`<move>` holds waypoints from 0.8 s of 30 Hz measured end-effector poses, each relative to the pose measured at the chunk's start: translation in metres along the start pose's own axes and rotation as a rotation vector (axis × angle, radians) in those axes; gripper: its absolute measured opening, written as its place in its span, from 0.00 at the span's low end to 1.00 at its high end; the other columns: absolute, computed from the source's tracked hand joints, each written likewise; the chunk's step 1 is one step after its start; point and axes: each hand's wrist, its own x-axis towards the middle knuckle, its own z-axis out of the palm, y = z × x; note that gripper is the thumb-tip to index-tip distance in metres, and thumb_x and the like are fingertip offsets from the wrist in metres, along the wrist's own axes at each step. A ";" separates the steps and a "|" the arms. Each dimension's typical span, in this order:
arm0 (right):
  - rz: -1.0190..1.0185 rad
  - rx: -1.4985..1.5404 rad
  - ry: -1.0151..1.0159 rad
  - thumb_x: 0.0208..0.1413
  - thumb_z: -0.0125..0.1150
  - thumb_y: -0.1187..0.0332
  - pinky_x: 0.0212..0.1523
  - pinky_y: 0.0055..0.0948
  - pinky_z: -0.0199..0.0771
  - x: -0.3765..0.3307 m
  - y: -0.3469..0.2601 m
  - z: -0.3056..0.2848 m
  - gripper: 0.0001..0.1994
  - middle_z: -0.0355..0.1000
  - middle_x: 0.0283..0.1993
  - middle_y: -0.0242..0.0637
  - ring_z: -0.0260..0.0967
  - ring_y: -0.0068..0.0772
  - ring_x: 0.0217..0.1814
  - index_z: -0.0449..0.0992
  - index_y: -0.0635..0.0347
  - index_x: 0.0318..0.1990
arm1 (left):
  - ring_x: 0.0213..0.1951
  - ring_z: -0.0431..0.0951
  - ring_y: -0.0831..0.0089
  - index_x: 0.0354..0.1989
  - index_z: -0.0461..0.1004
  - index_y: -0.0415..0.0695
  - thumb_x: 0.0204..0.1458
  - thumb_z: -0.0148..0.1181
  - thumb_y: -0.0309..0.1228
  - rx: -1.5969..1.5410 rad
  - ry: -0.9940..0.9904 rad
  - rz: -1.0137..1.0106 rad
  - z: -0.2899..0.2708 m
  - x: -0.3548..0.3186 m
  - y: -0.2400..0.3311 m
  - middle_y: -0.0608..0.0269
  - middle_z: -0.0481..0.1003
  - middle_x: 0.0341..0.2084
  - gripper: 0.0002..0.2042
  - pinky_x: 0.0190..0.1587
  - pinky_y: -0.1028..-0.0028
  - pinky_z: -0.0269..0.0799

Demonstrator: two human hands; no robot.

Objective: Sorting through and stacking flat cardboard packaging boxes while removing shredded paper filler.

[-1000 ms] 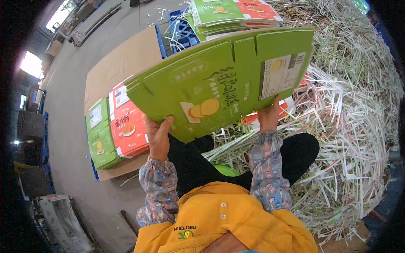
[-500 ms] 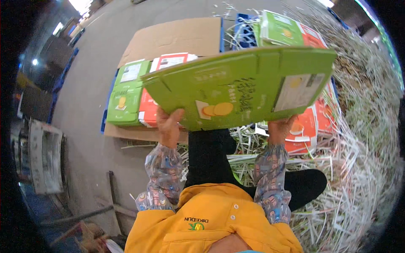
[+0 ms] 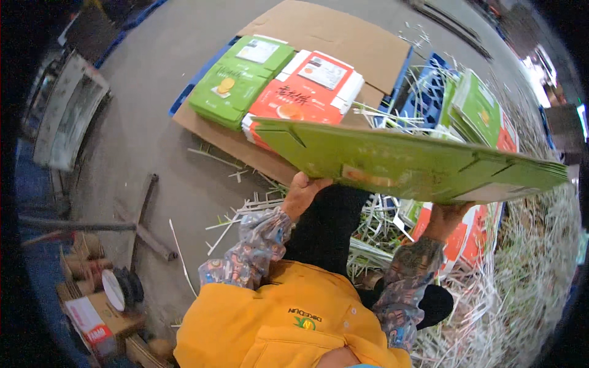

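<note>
Both hands hold a stack of flat green cartons (image 3: 405, 161) in front of me, tilted so its printed face is turned toward me. My left hand (image 3: 302, 195) grips the near edge at the left, thumb on the printed face. Farther right, my right hand (image 3: 448, 219) is closed under the same edge, its fingers partly hidden by the cardboard. Just beyond lie a pile of flat green cartons (image 3: 236, 92) and a pile of flat red cartons (image 3: 310, 86), side by side on a brown cardboard sheet (image 3: 319, 29). The held stack covers part of the red pile's near corner.
A blue pallet (image 3: 427, 92) stands at the right with more green cartons (image 3: 477, 110) and red cartons (image 3: 469, 236). Shredded paper strips (image 3: 521, 270) heap up along the right. Dark metal bars (image 3: 142, 214), a white reel (image 3: 115, 289) and a brown box (image 3: 107, 319) are at the left.
The view has swung, so the pallets appear shifted. The held cartons have tipped flatter and lie farther right in view. The red pile shows more fully now. Both hands keep their grip.
</note>
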 end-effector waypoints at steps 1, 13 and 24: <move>-0.015 -0.018 -0.040 0.48 0.51 0.51 0.57 0.49 0.48 0.004 0.007 0.022 0.28 0.52 0.59 0.37 0.48 0.40 0.60 0.57 0.52 0.55 | 0.39 0.69 0.77 0.40 0.68 0.39 0.45 0.54 0.19 -0.002 0.030 0.009 -0.008 0.002 0.003 0.66 0.70 0.37 0.12 0.42 0.77 0.64; -0.031 -0.720 -0.748 0.53 0.48 0.62 0.41 0.28 0.66 0.028 0.137 0.266 0.19 0.64 0.44 0.42 0.65 0.31 0.41 0.56 0.59 0.50 | 0.40 0.67 0.76 0.43 0.65 0.39 0.47 0.52 0.24 -0.124 0.589 0.533 -0.137 0.098 0.140 0.65 0.68 0.39 0.14 0.42 0.76 0.64; 0.378 -1.336 -0.239 0.53 0.48 0.63 0.26 0.18 0.65 0.040 0.133 0.028 0.10 0.67 0.29 0.31 0.63 0.18 0.27 0.67 0.62 0.34 | 0.35 0.71 0.69 0.40 0.66 0.37 0.40 0.59 0.25 0.065 0.833 0.318 -0.352 0.173 -0.013 0.61 0.70 0.36 0.16 0.36 0.72 0.69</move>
